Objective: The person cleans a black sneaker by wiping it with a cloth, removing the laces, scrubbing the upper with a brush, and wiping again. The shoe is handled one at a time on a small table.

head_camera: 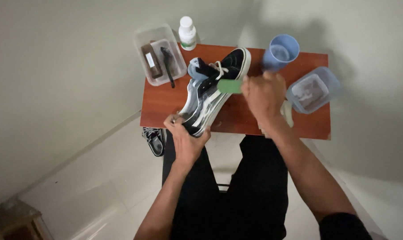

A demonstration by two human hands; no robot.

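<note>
My left hand (185,138) grips the heel of a black and grey sneaker (212,89) with white laces and a white sole, held tilted above the small red-brown table (166,104). My right hand (264,95) is closed on a green sponge (229,86) that presses against the side of the sneaker near its toe. The shoe's toe points away from me.
On the table stand a blue cup (280,51), a clear tub with white contents (313,90) at the right, a clear tub holding brushes (159,55) at the back left and a white bottle (187,32). A second sneaker (154,139) lies on the floor.
</note>
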